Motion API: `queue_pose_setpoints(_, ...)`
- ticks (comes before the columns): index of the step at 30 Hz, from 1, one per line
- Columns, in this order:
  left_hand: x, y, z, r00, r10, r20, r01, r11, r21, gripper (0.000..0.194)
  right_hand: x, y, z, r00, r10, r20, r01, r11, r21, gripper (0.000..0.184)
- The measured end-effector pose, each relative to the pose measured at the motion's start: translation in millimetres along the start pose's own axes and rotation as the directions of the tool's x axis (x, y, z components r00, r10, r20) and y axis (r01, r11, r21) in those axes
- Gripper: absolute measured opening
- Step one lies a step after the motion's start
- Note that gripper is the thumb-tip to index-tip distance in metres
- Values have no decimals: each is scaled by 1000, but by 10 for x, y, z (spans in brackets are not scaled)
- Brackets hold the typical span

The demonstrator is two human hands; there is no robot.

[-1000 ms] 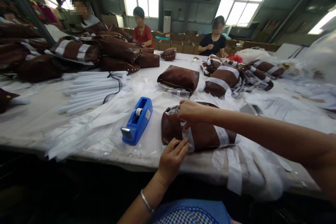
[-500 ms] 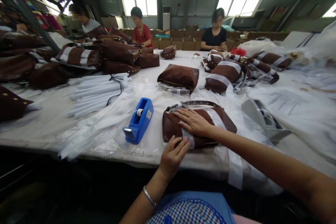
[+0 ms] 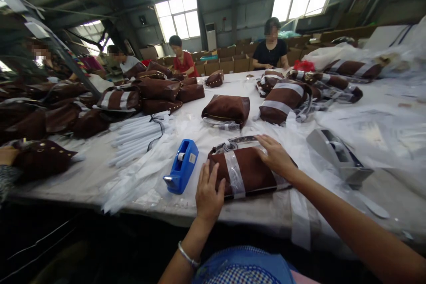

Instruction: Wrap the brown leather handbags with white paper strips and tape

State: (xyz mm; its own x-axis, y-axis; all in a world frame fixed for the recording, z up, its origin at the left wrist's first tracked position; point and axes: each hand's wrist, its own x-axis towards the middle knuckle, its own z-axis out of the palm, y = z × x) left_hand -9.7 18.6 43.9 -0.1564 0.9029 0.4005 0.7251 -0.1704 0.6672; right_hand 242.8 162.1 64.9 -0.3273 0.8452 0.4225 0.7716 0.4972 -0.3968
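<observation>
In front of me on the table lies a brown handbag with strips of whitish wrapping around its body and a wrapped strap along its far side. My left hand rests against the bag's left end, fingers extended and slightly apart. Over the right part of the bag lies my right hand, its fingers stretched towards the strap. Left of the bag stands a blue tape dispenser, touched by neither hand. Another brown bag sits just beyond, on its own.
A grey tape dispenser stands to the right, by plastic sheets. White rolled tubes lie left. Brown bags are piled at the far left, and wrapped bags at the right. Co-workers sit across the table; a co-worker's hand touches a studded bag.
My left hand has moved from the bag's front edge to its left end and opened. My right hand has slid right along the bag. The view has turned left, showing a co-worker's hand.
</observation>
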Motion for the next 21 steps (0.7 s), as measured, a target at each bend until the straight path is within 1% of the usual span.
queue_pose_setpoints(1,77,-49,36,989,-146,5,146,987,-64,61,-53,154,-53,995,105,4,-104,993,-56,56)
queue_pose_setpoints(2,139,-103,76,956,-290,38,293,943,-156,68,-100,300,-94,976,216,36,-212,973,-96,61)
queue_pose_setpoints(3,186,-153,114,904,-415,99,426,865,-264,75,-139,428,-124,942,323,90,-312,942,-121,66)
queue_pose_setpoints(4,217,-196,147,846,-501,182,531,761,-373,82,-166,531,-147,897,414,154,-396,908,-134,71)
queue_pose_setpoints(5,235,-227,169,795,-545,266,600,646,-472,89,-180,609,-166,850,482,214,-464,876,-133,74)
queue_pose_setpoints(6,243,-245,176,764,-555,329,633,543,-552,94,-183,660,-185,805,534,258,-522,845,-117,78)
queue_pose_setpoints(7,244,-252,167,756,-548,357,632,472,-614,98,-177,690,-208,772,571,279,-575,815,-76,82)
queue_pose_setpoints(8,242,-251,140,767,-534,355,610,438,-660,100,-165,702,-236,753,595,281,-621,784,2,87)
queue_pose_setpoints(9,239,-247,98,788,-517,334,577,434,-691,100,-154,703,-269,745,608,273,-653,748,119,92)
queue_pose_setpoints(10,238,-244,43,813,-498,301,539,450,-712,99,-146,697,-304,749,608,263,-662,701,264,97)
queue_pose_setpoints(11,240,-245,-20,837,-478,267,501,472,-726,98,-145,687,-339,764,595,248,-639,646,417,100)
queue_pose_setpoints(12,247,-251,-84,857,-456,240,466,487,-739,98,-150,674,-369,787,572,230,-589,588,554,101)
queue_pose_setpoints(13,260,-262,-144,871,-437,224,439,488,-755,98,-159,660,-390,812,545,211,-531,537,656,99)
queue_pose_setpoints(14,277,-273,-194,881,-417,224,422,479,-770,99,-171,644,-403,830,519,204,-487,496,719,95)
queue_pose_setpoints(15,299,-283,-233,886,-402,232,416,467,-781,99,-182,626,-407,844,493,211,-460,465,756,90)
queue_pose_setpoints(17,347,-291,-270,882,-397,255,428,446,-786,98,-193,582,-403,860,434,268,-456,417,786,84)
queue_pose_setpoints(19,378,-285,-272,861,-428,276,462,429,-776,98,-189,527,-408,867,372,331,-469,389,793,85)
queue_pose_setpoints(21,367,-295,-269,824,-496,274,494,393,-775,97,-188,453,-442,874,304,378,-474,367,800,89)
